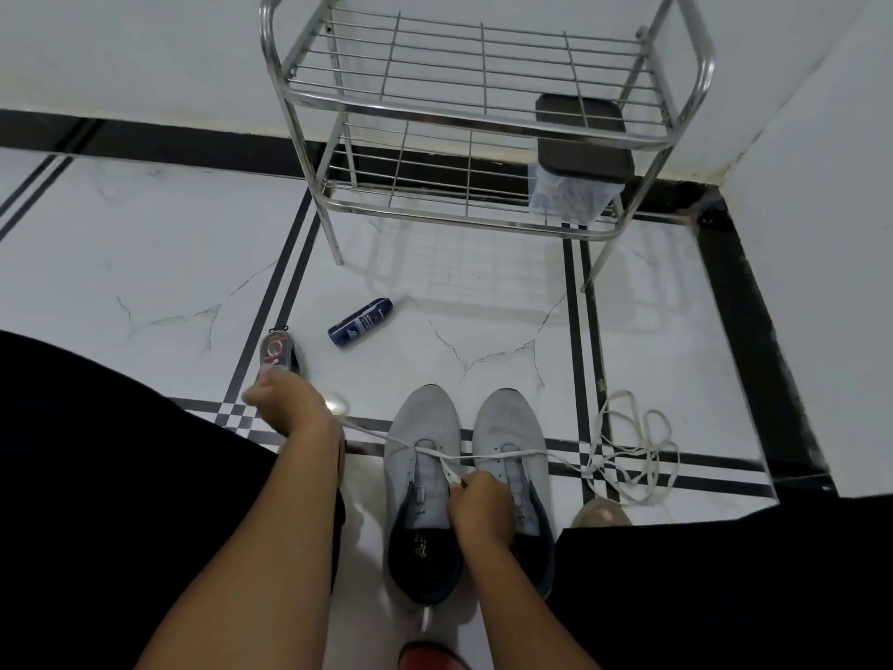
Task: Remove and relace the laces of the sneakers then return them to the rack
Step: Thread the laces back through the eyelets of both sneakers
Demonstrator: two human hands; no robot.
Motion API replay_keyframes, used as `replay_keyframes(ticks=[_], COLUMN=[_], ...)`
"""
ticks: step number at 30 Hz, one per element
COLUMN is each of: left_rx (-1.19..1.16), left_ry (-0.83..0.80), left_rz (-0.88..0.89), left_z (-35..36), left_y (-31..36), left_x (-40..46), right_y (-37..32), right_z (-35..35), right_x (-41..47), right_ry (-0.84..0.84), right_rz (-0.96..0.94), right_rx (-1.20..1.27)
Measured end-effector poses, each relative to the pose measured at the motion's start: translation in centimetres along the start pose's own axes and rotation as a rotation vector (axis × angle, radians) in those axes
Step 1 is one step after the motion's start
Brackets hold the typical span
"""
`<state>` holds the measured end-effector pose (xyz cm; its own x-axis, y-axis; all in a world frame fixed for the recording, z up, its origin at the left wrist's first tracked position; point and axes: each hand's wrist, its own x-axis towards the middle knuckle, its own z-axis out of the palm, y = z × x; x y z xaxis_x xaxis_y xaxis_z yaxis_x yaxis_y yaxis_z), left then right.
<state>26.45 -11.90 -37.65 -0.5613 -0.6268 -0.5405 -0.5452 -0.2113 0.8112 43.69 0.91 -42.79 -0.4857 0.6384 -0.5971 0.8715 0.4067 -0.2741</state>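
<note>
Grey knit sneakers stand side by side on the tiled floor, toes toward the steel rack. Your left hand grips one end of the white lace, drawn taut from the left sneaker's eyelets. Your right hand pinches the other end over the tongue. A second lace lies loose just right of the pair. A blue can lies nearer the rack.

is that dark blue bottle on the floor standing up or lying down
Lying down. The dark blue bottle rests on its side on the white floor tile, its length angled diagonally, in front of the metal rack.
</note>
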Motion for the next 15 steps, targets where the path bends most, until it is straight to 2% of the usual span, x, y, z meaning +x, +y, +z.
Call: replay_keyframes(ticks=[2,4,6,7,8,11,15], left_rx=[0.347,0.823,1.222,1.338,1.400,1.436,1.270], left_ry=[-0.149,-0.430,-0.678,-0.747,-0.771,-0.704,-0.516], left_rz=[0.247,0.442,0.496,0.512,0.512,0.525,0.397], left_z=[-0.3,-0.5,-0.9,-1.1,-1.5,-2.2,-1.6], left_y=[-0.9,-3.7,-6.7,-7.9,-8.9,-9.8,-8.0], left_x=[-1.3,-1.8,-1.9,-2.0,-2.3,-2.4,-1.7], right_y=[0.0,0.0,0.0,0.0,0.0,0.1,0.2], right_z=[0.1,0.1,0.0,0.0,0.0,0.0,0.0], right_x=[0.0,0.1,0.1,0.1,0.2,0.2,0.3], right_ry=[0.001,-0.002,-0.004,-0.004,-0.005,-0.010,-0.004], right_rz=[-0.001,-0.003,-0.001,-0.002,-0.003,-0.004,0.014], right_rx=[-0.003,-0.007,-0.008,-0.003,0.000,0.014,0.033])
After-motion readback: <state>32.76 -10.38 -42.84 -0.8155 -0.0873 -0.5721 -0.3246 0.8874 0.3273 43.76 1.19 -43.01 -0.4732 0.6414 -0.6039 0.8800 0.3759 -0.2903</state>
